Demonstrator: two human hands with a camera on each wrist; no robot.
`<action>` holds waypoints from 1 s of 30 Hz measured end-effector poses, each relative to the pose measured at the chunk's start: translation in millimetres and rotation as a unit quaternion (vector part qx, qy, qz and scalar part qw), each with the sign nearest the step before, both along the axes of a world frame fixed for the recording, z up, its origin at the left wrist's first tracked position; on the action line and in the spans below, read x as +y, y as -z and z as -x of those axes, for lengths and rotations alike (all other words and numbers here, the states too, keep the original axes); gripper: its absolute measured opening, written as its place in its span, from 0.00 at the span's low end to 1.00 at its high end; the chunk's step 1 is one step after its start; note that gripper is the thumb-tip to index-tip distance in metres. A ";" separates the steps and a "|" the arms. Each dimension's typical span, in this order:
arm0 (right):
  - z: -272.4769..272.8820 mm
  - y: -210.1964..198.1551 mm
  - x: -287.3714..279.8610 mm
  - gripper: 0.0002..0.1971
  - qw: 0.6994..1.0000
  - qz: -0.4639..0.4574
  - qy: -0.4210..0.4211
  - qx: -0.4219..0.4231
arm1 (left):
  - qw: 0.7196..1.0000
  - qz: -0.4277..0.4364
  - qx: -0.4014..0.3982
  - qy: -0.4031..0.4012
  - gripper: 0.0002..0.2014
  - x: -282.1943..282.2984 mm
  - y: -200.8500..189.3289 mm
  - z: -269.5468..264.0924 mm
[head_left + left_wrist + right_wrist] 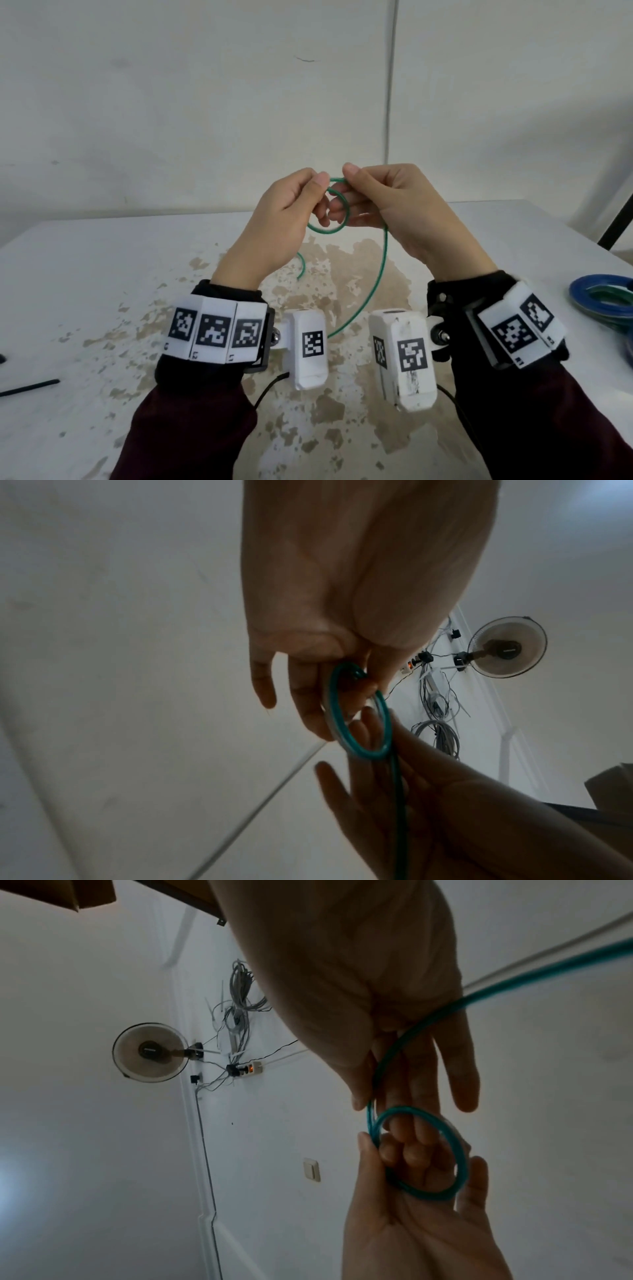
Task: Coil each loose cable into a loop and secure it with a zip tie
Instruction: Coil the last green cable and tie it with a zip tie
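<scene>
Both hands are raised above the white table [102, 274], palms turned toward each other, forearms angled up from the wrists. The left hand [277, 219] pinches the green cable [378, 274] between thumb and index finger at the top of a small loop [329, 214], with the remaining fingers curled loosely behind the loop. The right hand [400, 212] pinches the same cable at about 12 o'clock on the loop, thumb tip on top, its other fingers extended toward the left hand and passing behind the ring.

The loop hangs between the two hands, held clear of the table. From the right hand's side the cable runs down in a long curve toward 6 o'clock and disappears behind the wrist cameras. A short free end shows below the left hand at about 7 o'clock from the loop.

In the left wrist view the loop [356, 718] sits against the left fingers [304, 696], with the right hand [428, 804] coming in from 5 o'clock. In the right wrist view the ring [419, 1153] encircles fingertips of both hands.

At 3 o'clock on the table lie blue and green coiled cables [603, 298]. At 9 o'clock near the table edge lies a black zip tie [30, 387].
</scene>
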State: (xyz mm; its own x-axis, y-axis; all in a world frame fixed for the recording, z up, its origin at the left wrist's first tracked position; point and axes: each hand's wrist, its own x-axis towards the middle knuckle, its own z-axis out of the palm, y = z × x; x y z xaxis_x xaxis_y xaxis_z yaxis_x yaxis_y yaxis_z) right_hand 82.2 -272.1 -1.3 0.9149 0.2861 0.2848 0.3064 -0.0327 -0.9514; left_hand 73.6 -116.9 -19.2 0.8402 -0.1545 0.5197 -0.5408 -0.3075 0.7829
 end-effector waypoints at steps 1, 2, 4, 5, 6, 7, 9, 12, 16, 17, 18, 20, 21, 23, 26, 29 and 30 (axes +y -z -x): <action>-0.5 0.6 -0.7 0.16 1.000 0.020 -0.019 0.005 | 1.000 0.014 -0.003 -0.018 0.18 -0.7 1.0 -0.6; -0.9 1.6 -0.6 0.17 0.998 0.041 -0.037 0.010 | 0.999 0.035 -0.002 -0.040 0.18 -1.3 2.0 -1.3; -0.3 2.6 3.4 0.17 0.997 0.055 -0.058 0.015 | 0.995 0.082 0.012 -0.056 0.18 -2.4 3.2 -2.9; -0.3 2.7 5.8 0.18 0.998 0.043 -0.055 0.008 | 0.993 0.104 0.023 -0.041 0.18 -2.9 2.7 -3.2; -1.1 3.0 7.2 0.17 0.999 0.025 -0.046 -0.003 | 0.992 0.120 0.037 -0.014 0.18 -2.4 1.9 -3.6; -2.3 3.3 7.7 0.17 0.999 0.015 -0.034 -0.014 | 0.991 0.124 0.053 0.009 0.17 -0.8 0.9 -4.5; -3.3 3.1 6.8 0.16 0.999 0.035 -0.015 -0.029 | 0.989 0.103 0.098 0.038 0.17 3.1 -1.6 -3.9; -2.5 3.5 5.8 0.11 0.995 0.089 0.024 -0.040 | 0.985 0.057 0.148 0.069 0.18 5.3 1.4 -2.2; -3.3 4.3 5.9 0.08 0.995 0.087 0.038 -0.033 | 0.984 0.109 0.102 0.095 0.18 -1.6 6.4 -2.5; -3.5 4.1 5.3 0.10 0.996 0.083 0.021 -0.025 | 0.985 0.124 0.082 0.085 0.19 -2.8 7.0 -3.9; -3.2 3.5 3.7 0.13 0.997 0.080 0.001 -0.010 | 0.986 0.133 0.065 0.073 0.19 -3.9 7.3 -5.0; -4.3 3.5 2.2 0.16 0.996 0.068 -0.036 0.035 | 0.986 0.151 0.052 0.058 0.19 -4.1 6.9 -6.4; -5.4 4.2 2.5 0.17 0.995 0.056 -0.054 0.055 | 0.984 0.156 0.060 0.061 0.19 -2.6 6.5 -7.4; -7.6 6.0 4.6 0.18 0.994 0.016 -0.078 0.075 | 0.978 0.149 0.105 0.098 0.16 2.8 3.5 -7.0; -6.6 7.1 6.4 0.18 0.997 0.025 -0.065 0.041 | 0.973 0.097 0.163 0.127 0.16 12.4 2.7 -5.4; -3.4 7.9 8.8 0.18 0.995 0.097 -0.025 -0.021 | 0.973 0.085 0.179 0.119 0.20 10.4 7.2 -4.4; -3.7 8.1 9.3 0.18 0.995 0.091 -0.016 -0.023 | 0.972 0.107 0.174 0.119 0.19 7.8 7.7 -4.3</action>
State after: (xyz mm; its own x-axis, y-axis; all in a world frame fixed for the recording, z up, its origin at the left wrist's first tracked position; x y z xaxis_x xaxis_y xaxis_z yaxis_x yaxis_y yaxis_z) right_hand 85.9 -262.8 -9.4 0.8920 0.3650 0.2667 0.3528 -0.1935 -0.9155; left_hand 77.8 -109.1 -26.9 0.9246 -0.2858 0.2518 -0.2675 -0.0163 0.9634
